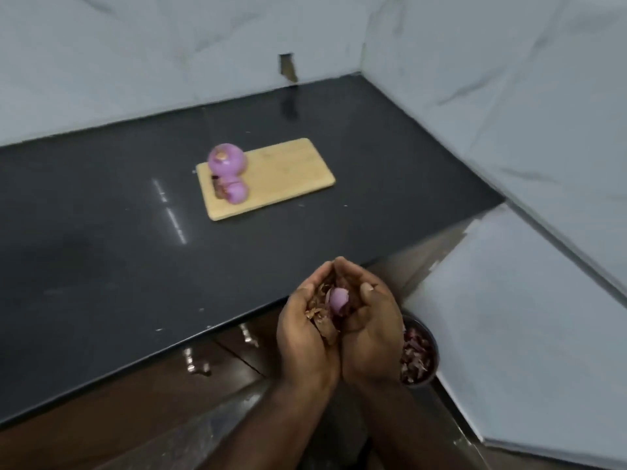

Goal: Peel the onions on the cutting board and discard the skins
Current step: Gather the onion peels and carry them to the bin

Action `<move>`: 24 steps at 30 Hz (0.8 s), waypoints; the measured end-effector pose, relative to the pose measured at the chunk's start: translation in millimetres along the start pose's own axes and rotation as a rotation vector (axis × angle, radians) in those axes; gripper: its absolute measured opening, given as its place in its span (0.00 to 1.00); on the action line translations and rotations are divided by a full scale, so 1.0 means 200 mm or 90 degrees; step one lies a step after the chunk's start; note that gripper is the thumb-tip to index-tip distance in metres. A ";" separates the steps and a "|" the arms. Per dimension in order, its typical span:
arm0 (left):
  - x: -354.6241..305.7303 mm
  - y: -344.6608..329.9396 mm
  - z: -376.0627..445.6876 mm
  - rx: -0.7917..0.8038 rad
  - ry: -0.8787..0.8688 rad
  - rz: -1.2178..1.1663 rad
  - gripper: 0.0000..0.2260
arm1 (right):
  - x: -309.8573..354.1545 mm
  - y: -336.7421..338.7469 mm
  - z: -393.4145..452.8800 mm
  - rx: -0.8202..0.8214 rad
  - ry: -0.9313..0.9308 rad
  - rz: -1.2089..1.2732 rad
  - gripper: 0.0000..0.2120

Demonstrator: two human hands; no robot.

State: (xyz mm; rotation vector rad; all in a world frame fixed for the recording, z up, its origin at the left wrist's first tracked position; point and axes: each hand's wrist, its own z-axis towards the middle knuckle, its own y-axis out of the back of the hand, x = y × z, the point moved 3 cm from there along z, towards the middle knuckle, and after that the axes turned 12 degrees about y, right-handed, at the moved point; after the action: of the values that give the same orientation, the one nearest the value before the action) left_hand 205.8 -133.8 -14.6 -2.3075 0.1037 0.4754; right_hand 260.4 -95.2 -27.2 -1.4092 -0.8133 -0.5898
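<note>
My left hand (305, 330) and my right hand (371, 330) are cupped together off the counter's front edge, holding a heap of dry onion skins (319, 312) and a small purple onion piece (338, 301). Both hands curl around this load. On the wooden cutting board (288, 171) a large peeled purple onion (226, 161) stands at the left end, and a smaller peeled onion (234, 191) lies just in front of it with a bit of skin beside it.
A dark round bin (419, 357) with purple skins inside stands on the floor just right of my hands. The black counter (101, 232) runs left; white marble walls close the back and right. A brown cabinet front lies below the counter edge.
</note>
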 end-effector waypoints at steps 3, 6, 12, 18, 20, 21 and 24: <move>0.24 -0.13 0.07 0.010 0.037 0.036 0.18 | 0.10 0.23 0.10 -0.052 -0.001 0.072 0.20; 0.50 -0.22 0.17 0.010 0.074 0.053 0.20 | 0.17 0.49 0.21 -0.107 0.015 0.076 0.19; 1.01 -0.19 0.47 -0.045 0.143 0.066 0.21 | 0.16 1.00 0.34 -0.231 -0.048 0.083 0.17; 1.41 0.04 0.85 -0.118 0.233 0.102 0.21 | -0.09 1.45 0.41 -0.415 -0.195 0.112 0.14; 1.52 0.14 0.99 -0.131 0.252 0.130 0.20 | -0.20 1.59 0.44 -0.459 -0.230 0.103 0.13; 1.57 0.19 1.07 -0.139 0.259 0.152 0.20 | -0.26 1.66 0.46 -0.474 -0.235 0.103 0.12; 1.74 0.31 1.30 -0.168 0.284 0.200 0.21 | -0.46 1.89 0.54 -0.511 -0.247 0.111 0.11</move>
State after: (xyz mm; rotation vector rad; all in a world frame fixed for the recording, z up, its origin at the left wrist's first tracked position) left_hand 434.5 30.1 -351.5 -2.6353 0.6636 0.1207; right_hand 483.0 37.7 -335.7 -2.3580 -0.7720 -0.5344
